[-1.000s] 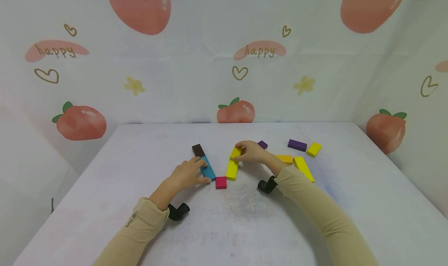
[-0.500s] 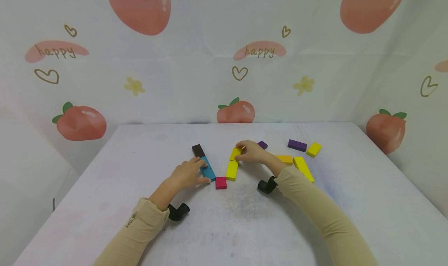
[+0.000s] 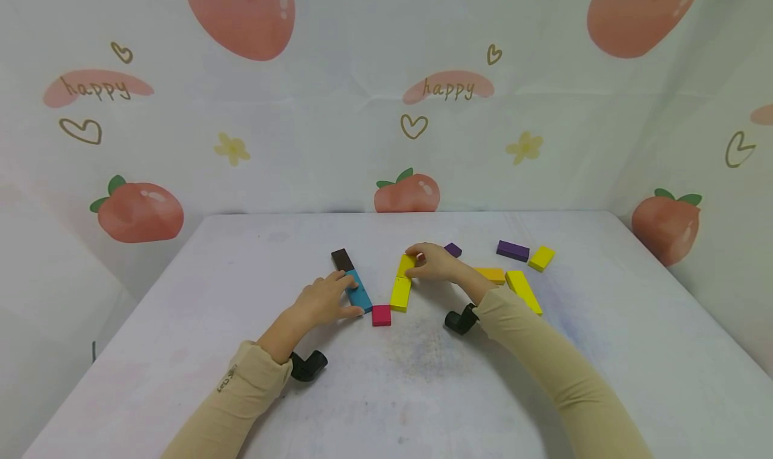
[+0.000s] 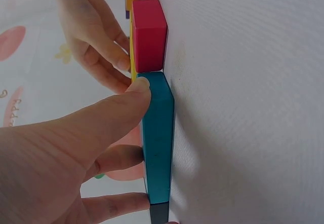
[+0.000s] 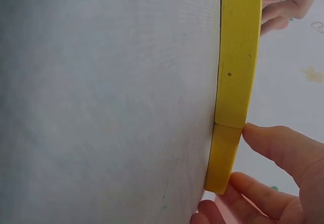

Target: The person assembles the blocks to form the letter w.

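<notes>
Left hand [image 3: 323, 300] lies on the blue block [image 3: 359, 291], thumb and fingers curled around its long sides (the left wrist view shows the thumb tip at the near end). The blue block lies flat on the table [image 3: 181, 351]. Beyond the fingers, end to end with it, a dark brown block [image 3: 341, 259]. Just past the thumb, touching the blue block's near corner, a small red block [image 3: 381, 315].

Right hand [image 3: 436, 264] pinches the short yellow block [image 3: 406, 265], thumb on one side, fingers on the other. That block meets a longer yellow block [image 3: 400, 293] end to end, and the longer one reaches the red block.

Outward of the right hand: a small purple block [image 3: 453, 249], an orange block [image 3: 491, 275], a long yellow block [image 3: 523, 290], a purple block [image 3: 512, 250], a yellow block [image 3: 541, 258].
</notes>
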Tool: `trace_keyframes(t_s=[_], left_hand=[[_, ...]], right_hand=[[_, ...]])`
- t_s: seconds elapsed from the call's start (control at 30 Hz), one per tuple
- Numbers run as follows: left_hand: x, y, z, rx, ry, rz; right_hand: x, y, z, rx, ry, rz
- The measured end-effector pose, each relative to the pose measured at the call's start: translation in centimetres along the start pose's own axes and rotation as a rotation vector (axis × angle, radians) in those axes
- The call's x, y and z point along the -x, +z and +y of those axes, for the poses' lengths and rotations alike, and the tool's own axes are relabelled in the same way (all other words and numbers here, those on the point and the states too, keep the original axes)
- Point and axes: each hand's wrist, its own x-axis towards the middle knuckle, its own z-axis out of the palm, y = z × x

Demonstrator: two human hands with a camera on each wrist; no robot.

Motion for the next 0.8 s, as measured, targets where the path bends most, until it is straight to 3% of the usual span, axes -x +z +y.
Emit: trace_keyframes(t_s=[0.53,0.8], left_hand=[[0.3,-0.2,0.2,-0.009,0.004,0.001],[0.2,-0.1,0.2,-0.009,-0.002,-0.003]], right_hand=[[0.7,-0.2,-1.0,-0.019,0.029,0.005],[0.9,-1.4,-0.3,-0.066,0.01,0.051]])
